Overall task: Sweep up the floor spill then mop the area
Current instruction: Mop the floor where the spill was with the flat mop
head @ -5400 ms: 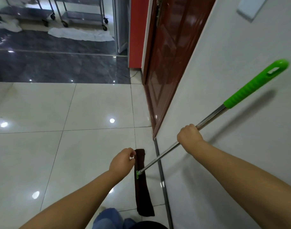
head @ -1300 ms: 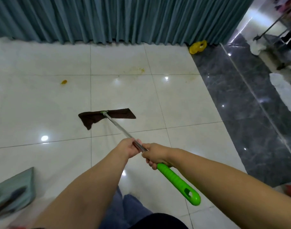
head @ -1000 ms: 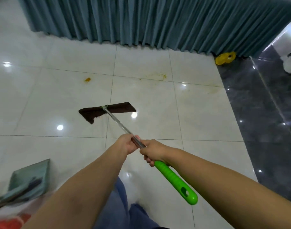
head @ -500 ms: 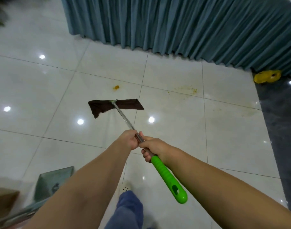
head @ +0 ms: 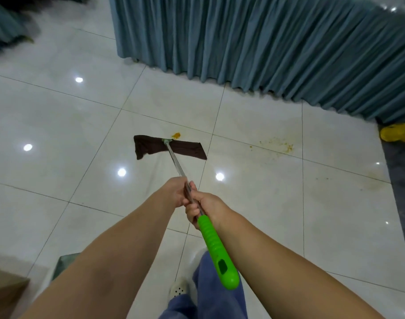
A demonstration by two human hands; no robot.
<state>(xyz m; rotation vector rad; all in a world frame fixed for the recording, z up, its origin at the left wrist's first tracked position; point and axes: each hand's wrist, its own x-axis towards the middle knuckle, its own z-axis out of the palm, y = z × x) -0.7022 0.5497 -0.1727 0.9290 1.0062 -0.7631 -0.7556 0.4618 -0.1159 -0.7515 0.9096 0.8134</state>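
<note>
Two hands grip flat mop (head: 174, 157): left hand (head: 177, 192) on metal shaft, right hand (head: 203, 208) just above green grip. Brown pad (head: 151, 147) lies on tile, just beside orange blob (head: 175, 135). Speckled smear (head: 276, 143) at right unwiped. Sweeping seems done, mopping barely begun.

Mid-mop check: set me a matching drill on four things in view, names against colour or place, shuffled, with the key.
1 mop cloth
2 mop grip
3 orange blob
4 curtain

A teal, at the back
B dark brown, on the tiles
C bright green, next to the right hand
D just beyond the cloth's far edge

Pairs: 1-B, 2-C, 3-D, 4-A
</note>
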